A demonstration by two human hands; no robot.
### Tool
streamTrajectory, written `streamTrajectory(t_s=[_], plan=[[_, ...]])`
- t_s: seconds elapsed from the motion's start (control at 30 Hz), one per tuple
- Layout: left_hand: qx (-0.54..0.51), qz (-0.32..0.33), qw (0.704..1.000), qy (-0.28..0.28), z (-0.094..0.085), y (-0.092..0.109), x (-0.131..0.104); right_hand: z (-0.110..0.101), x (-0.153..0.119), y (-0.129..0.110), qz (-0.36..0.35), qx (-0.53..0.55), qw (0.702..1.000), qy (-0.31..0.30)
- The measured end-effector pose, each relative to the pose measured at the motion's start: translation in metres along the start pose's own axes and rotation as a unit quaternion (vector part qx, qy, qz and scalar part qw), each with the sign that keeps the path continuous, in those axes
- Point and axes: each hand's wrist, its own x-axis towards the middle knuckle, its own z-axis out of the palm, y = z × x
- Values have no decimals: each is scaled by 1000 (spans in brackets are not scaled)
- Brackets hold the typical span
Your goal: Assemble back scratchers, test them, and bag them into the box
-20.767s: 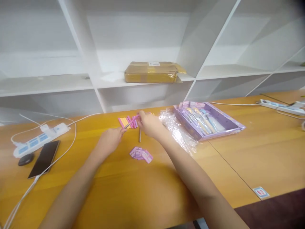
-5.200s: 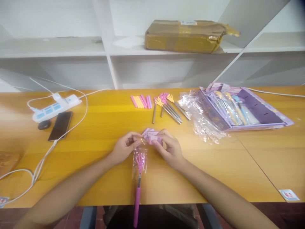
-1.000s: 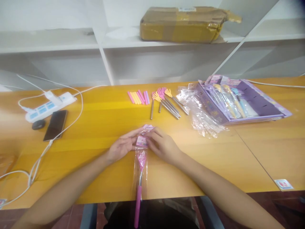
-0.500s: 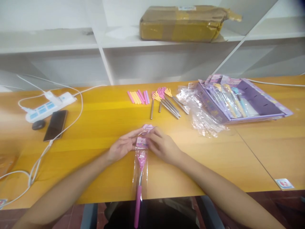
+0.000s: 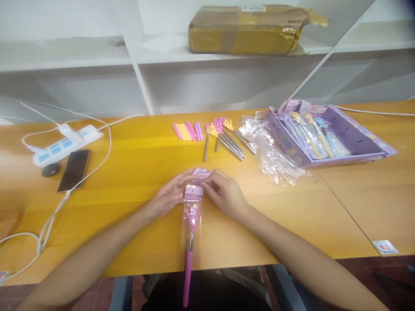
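Observation:
A pink back scratcher [image 5: 188,270] with a hand-shaped head lies in a clear plastic bag [image 5: 197,229]. It points toward me, and its handle reaches past the table's front edge. A printed card header [image 5: 193,193] covers the bag's top. Just beyond it is a purple-pink card [image 5: 201,173], partly hidden by my fingers. My right hand [image 5: 225,192] pinches this card's right side between thumb and fingers. At the left side, my left hand [image 5: 170,194] has its fingers stretched out, with the tips touching the card and the bag's top.
Beyond my hands lie several pink, yellow and purple tubes [image 5: 188,131] and metal-rod scratchers [image 5: 231,144]. Clear bags [image 5: 275,155] lie beside a purple display box [image 5: 350,134] of packed scratchers. Leftward are a phone [image 5: 74,170], power strip [image 5: 68,145] and white cables. A taped carton [image 5: 246,32] sits on the shelf.
My left fingers have drawn closer together and curl slightly over the card. My right hand has shifted slightly to the right, showing more of the header. The bagged back scratcher has barely moved.

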Motion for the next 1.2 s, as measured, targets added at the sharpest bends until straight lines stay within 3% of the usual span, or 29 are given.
streamTrajectory(t_s=[0.27,0.5,1.2], plan=[[164,-105,981,19,-3,-12,-1,-6,1,-10,-29,-5,999,28],[159,-97,982,8,-2,-13,-1,-3,-1,-8,-60,12,998,-29],[152,-95,983,31,2,-10,-1,-2,0,-4,-78,84,990,-82]])
